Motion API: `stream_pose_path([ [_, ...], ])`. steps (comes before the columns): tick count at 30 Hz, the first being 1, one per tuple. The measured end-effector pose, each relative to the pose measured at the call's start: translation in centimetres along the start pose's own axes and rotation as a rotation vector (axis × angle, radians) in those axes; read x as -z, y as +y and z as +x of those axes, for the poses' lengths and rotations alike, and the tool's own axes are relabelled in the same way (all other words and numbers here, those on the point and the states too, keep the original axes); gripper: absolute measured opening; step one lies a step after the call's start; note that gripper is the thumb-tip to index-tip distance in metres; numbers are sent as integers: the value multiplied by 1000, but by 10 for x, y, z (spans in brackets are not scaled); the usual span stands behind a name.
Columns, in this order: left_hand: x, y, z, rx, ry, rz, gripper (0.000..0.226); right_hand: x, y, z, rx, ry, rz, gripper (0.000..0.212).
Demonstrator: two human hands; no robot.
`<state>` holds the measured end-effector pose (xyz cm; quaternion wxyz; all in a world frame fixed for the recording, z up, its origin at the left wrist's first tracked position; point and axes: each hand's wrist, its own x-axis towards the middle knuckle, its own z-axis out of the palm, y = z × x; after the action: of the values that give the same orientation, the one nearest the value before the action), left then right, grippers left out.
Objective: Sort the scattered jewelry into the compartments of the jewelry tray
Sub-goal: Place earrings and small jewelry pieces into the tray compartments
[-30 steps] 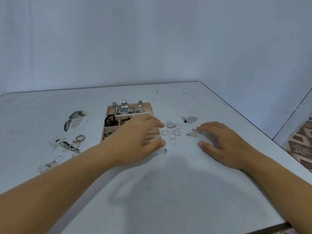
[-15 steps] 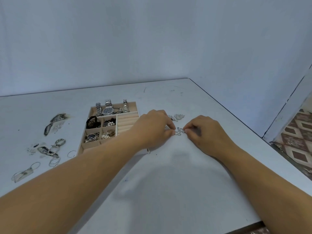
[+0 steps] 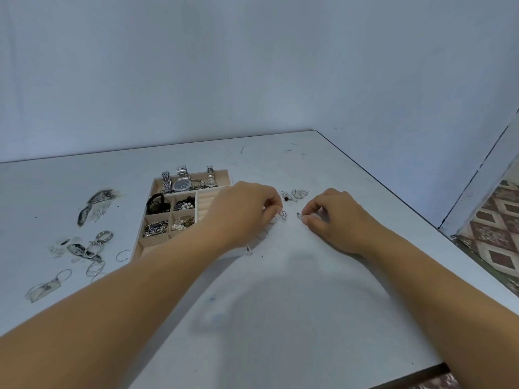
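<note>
Loose rings (image 3: 95,266) lie unsorted at lower left on the table (image 3: 280,318). Centre frame, the step in hand looks like pick-up of small pieces.

Left hand (image 3: 247,211): fingers curled, tips pinching a thin wire piece (image 3: 282,216), just right of the jewelry tray (image 3: 139,242).

Right hand (image 3: 334,217): thumb and forefinger pinch a silver charm (image 3: 299,215). The two pieces sit near each other, apart.

Next move likely calls for a clean lift and a carry left to a compartment — the grip is fine, so a piece could easily drop.

Beyond the hands lies a leaf pendant (image 3: 300,193). Watches (image 3: 182,185) fill the tray's far row.
</note>
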<state>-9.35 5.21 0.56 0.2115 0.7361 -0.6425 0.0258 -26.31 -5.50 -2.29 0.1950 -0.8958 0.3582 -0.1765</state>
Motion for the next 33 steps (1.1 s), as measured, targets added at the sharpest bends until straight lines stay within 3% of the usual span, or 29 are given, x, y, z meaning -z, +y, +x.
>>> stream_pose_path([
  [4,13,-9,-13,-4,69,-27,12,10,-10,7,-25,-111,-25,8],
  [7,27,-20,-26,4,120,-30,9,8,-25,9,10,-40,59,2],
  [10,44,-36,-44,34,203,-48,6,0,-52,11,135,31,104,3],
  [17,76,-88,-87,197,285,-148,14,-23,-123,24,378,-12,165,8],
  [23,80,-111,-105,217,310,-158,11,-43,-150,47,386,68,229,12],
  [33,62,-114,-94,229,255,-323,7,-58,-132,42,358,146,258,11],
])
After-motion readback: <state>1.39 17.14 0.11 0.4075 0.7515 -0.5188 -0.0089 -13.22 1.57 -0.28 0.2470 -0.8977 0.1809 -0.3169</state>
